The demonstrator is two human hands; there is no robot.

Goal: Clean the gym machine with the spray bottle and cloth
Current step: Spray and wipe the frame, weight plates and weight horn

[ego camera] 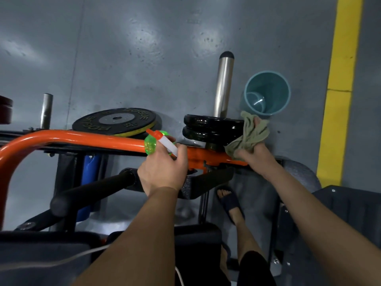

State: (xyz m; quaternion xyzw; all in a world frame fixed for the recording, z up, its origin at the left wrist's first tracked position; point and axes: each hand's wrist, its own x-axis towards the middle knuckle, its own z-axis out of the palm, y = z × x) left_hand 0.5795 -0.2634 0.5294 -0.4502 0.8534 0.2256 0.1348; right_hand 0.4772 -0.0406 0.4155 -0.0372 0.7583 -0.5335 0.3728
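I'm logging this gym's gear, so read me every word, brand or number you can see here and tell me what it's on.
"ROGUE": raised letters on the far rim of the black weight plate.
"ROGUE": again on the near rim of the same plate.
Small figures at that plate's right side: too blurred to read.
No readable text on the spray bottle, cloth or bucket.
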